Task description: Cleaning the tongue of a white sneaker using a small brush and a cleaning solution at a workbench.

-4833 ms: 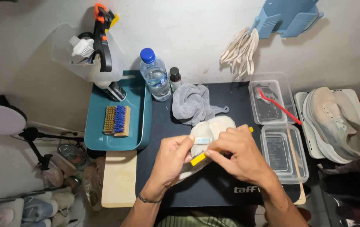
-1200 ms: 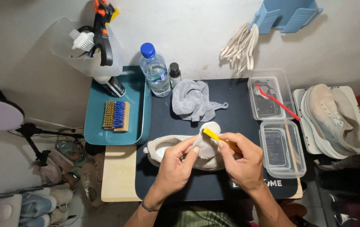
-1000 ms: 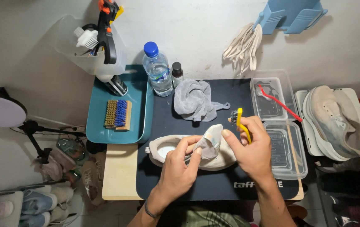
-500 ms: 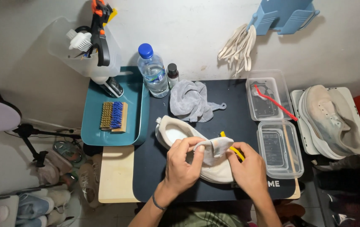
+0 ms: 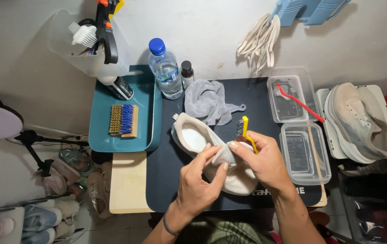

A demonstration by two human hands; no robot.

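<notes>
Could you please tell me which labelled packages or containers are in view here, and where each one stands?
Water bottle: clear, blue cap, pale label, back edge of teal tray.
Small dark bottle: black cap, right of it.
Two clear tubs: right of mat, lid labels.
Mat: white lettering beneath right hand.

Both hands and forearms are bare, with a thin dark band (image 5: 169,228) around the left wrist.

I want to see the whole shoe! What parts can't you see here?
Head view:
- Shoe toe: hidden under both hands.
- Sole: faces down on the mat.
- Brush handle end: inside the right hand.
- Left hand palm: turned away.
</notes>
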